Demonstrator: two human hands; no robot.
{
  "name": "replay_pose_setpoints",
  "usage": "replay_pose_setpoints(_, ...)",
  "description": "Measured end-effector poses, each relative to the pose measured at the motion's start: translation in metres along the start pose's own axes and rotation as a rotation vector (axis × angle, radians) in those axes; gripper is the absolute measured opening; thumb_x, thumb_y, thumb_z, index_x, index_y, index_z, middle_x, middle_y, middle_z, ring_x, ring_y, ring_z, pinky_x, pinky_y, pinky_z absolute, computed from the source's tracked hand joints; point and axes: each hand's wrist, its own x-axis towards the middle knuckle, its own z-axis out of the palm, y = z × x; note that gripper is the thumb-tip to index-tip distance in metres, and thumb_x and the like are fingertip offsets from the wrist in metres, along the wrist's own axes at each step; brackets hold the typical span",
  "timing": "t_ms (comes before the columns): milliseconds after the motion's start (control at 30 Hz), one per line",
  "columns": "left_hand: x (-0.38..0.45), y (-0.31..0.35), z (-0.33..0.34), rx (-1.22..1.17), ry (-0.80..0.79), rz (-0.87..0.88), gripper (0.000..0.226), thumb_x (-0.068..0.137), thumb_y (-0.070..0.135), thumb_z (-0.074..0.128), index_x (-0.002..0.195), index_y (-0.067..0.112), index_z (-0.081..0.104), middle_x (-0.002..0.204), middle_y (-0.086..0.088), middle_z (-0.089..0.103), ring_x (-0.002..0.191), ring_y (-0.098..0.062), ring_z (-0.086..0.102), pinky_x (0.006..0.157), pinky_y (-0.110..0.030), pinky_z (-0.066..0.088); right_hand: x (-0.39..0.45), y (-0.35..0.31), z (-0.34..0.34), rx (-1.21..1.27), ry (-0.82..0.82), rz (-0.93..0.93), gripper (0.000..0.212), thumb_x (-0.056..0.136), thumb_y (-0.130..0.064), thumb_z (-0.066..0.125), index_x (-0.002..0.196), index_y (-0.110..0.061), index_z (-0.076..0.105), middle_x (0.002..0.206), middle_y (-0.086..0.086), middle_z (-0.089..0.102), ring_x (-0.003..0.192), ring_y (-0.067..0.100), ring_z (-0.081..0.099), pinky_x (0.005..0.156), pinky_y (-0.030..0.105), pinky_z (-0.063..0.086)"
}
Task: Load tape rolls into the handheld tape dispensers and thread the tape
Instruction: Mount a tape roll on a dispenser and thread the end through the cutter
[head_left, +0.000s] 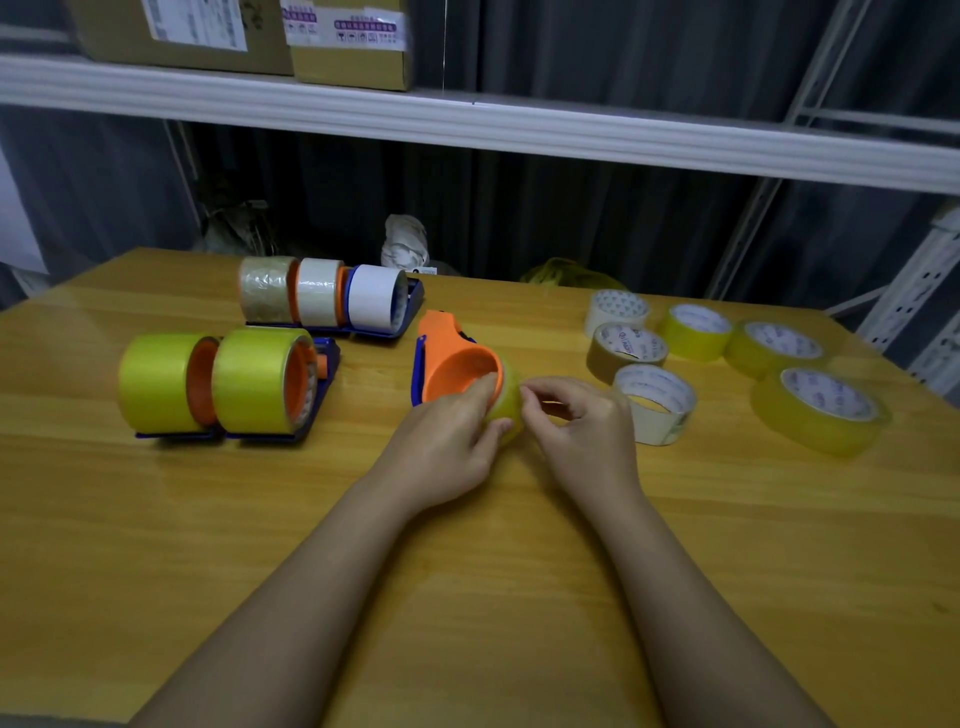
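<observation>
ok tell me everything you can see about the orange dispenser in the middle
The orange dispenser looks like glossy plastic, with an orange body and a dark blue piece along its left side. It lies on the wooden table, narrow end pointing away. A yellowish tape roll sits on its near end. The left hand grips it; the right hand pinches at the roll.

You see a dim scene with soft light from above. The wooden table (156, 519) shows a pale glare near the forearms, and shadows are weak. The shelf (467, 124) bends from wide-angle distortion. The box labels (343, 26) are blurred, and the background stays dark.
</observation>
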Motion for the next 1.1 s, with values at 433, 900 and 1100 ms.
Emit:
replay_pose_setpoints(433,0.0,0.0,0.003,-0.051,0.027,-0.054,0.033,0.095,0.028,0.051,0.125,0.016,0.046,0.07,0.012,0.048,0.055,-0.006,0.045,0.049,-0.023,0.029,-0.002,-0.006,0.0,0.023,-0.041,-0.006,0.015,0.082,-0.021,0.067,0.093,-0.015,0.075,0.089,-0.004,0.07,0.08,0.009,0.065,0.069,0.034,0.055)
replay_pose_setpoints(900,0.001,-0.005,0.003,-0.102,0.016,-0.08,0.033,0.094,0.024,0.051,0.126,0.017,0.047,0.069,0.006,0.052,0.055,-0.01,0.046,0.051,-0.033,0.035,-0.002,-0.013,0.003,0.037,-0.043,0.021,0.027,0.083,-0.035,0.064,0.1,-0.016,0.072,0.092,-0.01,0.064,0.081,0.008,0.063,0.069,0.029,0.057)
replay_pose_setpoints(1100,-0.001,0.001,0.003,-0.061,-0.014,-0.022,0.035,0.095,0.029,0.052,0.127,0.018,0.047,0.077,0.003,0.059,0.064,-0.017,0.054,0.058,-0.039,0.045,0.0,-0.005,-0.003,0.067,0.0,0.032,0.013,0.084,-0.025,0.065,0.087,-0.015,0.072,0.082,-0.006,0.065,0.074,0.008,0.062,0.064,0.035,0.056)
